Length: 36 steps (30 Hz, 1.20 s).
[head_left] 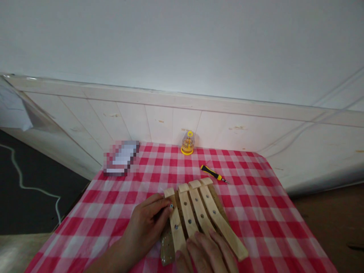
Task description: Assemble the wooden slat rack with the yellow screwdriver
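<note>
Several pale wooden slats (196, 206) lie side by side, fixed with dark screws onto a brown board (167, 248) on the table. Thumb and index finger of my left hand (150, 218) pinch a screw (171, 206) near the top of the leftmost slat. How deep that screw sits in the wood is hard to see. Across the lower part of the slats rests my right hand (206, 254), fingers stretched out, holding nothing; its palm is cut off by the frame's bottom edge. Just beyond the slats lies a yellow-and-black screwdriver (213, 173), its tip pointing right.
A red-and-white checked tablecloth (264, 212) covers the table. At its back edge, by the white panelled wall (159, 121), stands a clear case with yellow trim (188, 143). A flat, pixelated object (122, 157) lies at the back left. A pale cable (19, 178) hangs at left.
</note>
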Motion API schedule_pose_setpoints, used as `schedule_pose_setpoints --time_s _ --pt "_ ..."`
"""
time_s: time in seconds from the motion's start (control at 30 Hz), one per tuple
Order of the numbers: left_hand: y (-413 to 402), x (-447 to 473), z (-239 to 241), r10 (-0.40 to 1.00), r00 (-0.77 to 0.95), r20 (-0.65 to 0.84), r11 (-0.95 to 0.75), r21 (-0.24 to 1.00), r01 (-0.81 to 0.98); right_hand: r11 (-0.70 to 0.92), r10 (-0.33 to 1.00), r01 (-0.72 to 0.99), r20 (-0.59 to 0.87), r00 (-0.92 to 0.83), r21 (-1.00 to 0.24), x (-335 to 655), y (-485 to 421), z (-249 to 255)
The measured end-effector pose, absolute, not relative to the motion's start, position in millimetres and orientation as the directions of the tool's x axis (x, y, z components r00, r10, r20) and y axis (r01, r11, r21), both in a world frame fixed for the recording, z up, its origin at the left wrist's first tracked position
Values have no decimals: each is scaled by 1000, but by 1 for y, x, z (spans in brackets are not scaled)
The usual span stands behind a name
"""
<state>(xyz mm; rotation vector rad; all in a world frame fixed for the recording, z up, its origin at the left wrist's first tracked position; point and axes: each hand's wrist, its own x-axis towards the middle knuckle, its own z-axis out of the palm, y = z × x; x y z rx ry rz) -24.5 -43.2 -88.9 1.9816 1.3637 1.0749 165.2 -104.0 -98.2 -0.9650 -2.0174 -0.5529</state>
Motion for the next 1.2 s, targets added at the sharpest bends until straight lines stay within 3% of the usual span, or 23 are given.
schedule_pose_setpoints --time_s 0.37,0.63,1.03,1.2 --pt "-43 -27 -88 933 231 276 -359 765 535 589 357 808 890 -285 23 152 -99 -121" --pt "-43 -29 -94 923 272 273 -382 742 551 624 338 773 851 -403 118 159 -97 -124" --pt "-43 -29 -90 897 313 311 -439 699 564 660 350 741 822 -449 123 167 -99 -129" --pt "-43 -29 -91 889 328 321 -456 689 564 664 298 718 806 -512 210 169 -96 -125"
